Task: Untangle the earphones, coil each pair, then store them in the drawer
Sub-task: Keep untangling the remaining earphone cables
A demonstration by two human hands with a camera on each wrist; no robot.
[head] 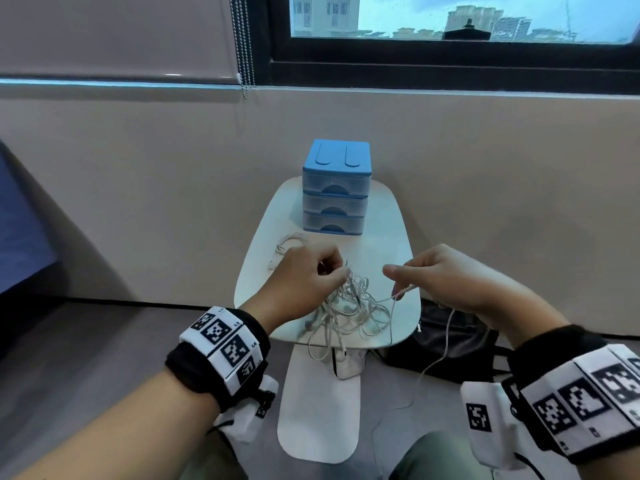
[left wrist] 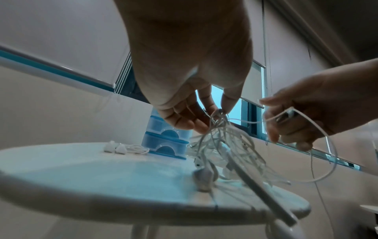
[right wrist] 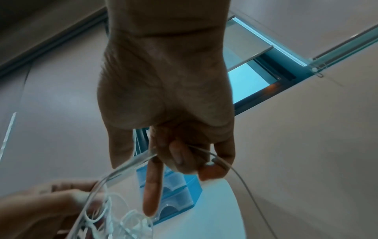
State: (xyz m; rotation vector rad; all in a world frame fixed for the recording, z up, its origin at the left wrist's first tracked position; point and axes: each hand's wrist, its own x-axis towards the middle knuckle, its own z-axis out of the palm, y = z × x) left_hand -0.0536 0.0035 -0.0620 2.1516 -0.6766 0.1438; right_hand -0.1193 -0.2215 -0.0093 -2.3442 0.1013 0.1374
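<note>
Wrist bands: black cuffs with black-and-white square markers sit nearest the head camera, one on each forearm.
Left hand [head: 304,275]: fingers curled, pinching the top of the tangled earphones [head: 349,306] and lifting that knot off the white table [head: 388,216].
Right hand [head: 446,275]: thumb and curled fingers grip one loose cable [head: 446,337]; the forefinger sticks out straight.
Tangle, place: directly below the left pinch, its lower loops resting on the near edge of the table, a few drooping past the rim.
Cable, axis: one strand runs roughly level from the left pinch across to the right grip; beyond the right grip it hangs downward toward the floor.
Coiled pair [head: 287,245]: lies on the table beyond the left hand, near the blue drawer unit [head: 335,188], apart from both grips.
Drawer unit: three drawers, fronts facing the person, all closed.
Hard to make out: how many pairs are in the tangle; the cable's far end is lost low in the head view. Both wrist views are blurred near the cords.
</note>
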